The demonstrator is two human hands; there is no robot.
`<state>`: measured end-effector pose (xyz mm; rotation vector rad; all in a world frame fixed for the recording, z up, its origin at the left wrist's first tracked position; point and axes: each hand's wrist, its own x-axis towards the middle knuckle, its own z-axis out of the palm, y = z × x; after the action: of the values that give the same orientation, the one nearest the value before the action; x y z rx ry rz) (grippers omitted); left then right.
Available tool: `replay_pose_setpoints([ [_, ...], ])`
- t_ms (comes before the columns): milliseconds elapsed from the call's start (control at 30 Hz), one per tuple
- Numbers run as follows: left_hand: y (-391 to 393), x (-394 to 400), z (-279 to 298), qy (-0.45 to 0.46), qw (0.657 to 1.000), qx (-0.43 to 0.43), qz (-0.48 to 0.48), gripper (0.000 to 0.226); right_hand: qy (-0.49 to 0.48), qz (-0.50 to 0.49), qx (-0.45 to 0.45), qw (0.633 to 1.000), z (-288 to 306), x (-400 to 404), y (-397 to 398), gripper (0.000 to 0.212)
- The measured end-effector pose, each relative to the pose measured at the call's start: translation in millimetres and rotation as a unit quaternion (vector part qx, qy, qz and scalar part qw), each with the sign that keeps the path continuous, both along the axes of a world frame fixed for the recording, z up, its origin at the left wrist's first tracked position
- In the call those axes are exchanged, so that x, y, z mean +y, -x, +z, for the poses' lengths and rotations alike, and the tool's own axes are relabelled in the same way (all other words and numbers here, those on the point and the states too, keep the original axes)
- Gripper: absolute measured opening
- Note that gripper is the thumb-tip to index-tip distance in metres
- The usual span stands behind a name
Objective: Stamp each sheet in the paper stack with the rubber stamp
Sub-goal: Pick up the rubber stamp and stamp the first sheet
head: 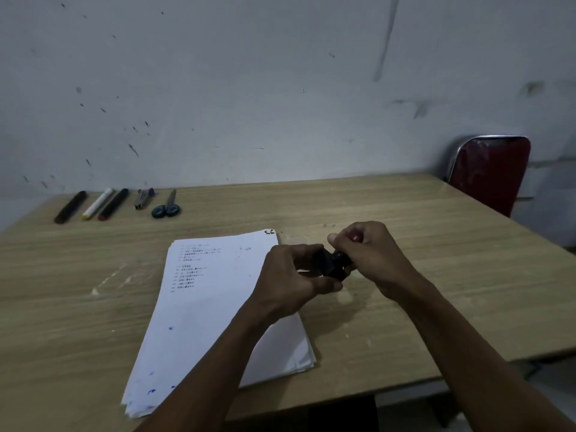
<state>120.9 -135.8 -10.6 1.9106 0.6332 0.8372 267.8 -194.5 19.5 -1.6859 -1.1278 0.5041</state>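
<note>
The small black rubber stamp (pixel 333 265) was gripped by both hands, left hand (pixel 291 279) and right hand (pixel 371 255), above the white paper stack (pixel 215 310), whose print was illegible; markers (pixel 93 204) and blue-handled scissors (pixel 166 207) lay well apart.

One head-worn view looks forward and down (dim, perhaps slightly blurred) over a table (pixel 405 213)

My fingers (pixel 307 260) cover most of the rubber stamp (pixel 332 265), so its face and shape stay unclear; my left forearm hides part of the paper stack (pixel 199 307); the printed lines on the top sheet are too blurred to read; the worktop (pixel 436 275) runs off the left and right edges.
</note>
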Motion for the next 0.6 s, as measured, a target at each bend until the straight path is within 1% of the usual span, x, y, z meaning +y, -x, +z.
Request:
replay_pose_setpoints([
  [133,-0.1,-1.0,1.0,0.011,1.0,-0.003,-0.001,0.034,0.005,0.008,0.002,1.0,-0.9,1.5,-5.0,0.019],
  [300,-2.7,-4.1,3.3,0.001,1.0,-0.008,0.012,0.033,-0.006,0.014,0.041,0.999,-4.9,2.9,-10.5,0.022],
  [400,-8.6,-7.0,4.7,-0.013,0.999,-0.021,0.038,0.028,-0.043,-0.017,0.048,0.998,-9.8,5.9,-9.3,0.025],
  [500,-13.7,-9.6,5.9,-0.009,0.998,-0.026,0.052,0.025,-0.062,-0.059,0.027,0.996,-12.8,10.0,-7.4,0.022],
  [600,-16.8,-10.6,4.4,-0.005,0.998,-0.026,0.058,0.026,-0.075,-0.076,0.027,0.994,-16.2,12.7,-7.0,0.019],
])
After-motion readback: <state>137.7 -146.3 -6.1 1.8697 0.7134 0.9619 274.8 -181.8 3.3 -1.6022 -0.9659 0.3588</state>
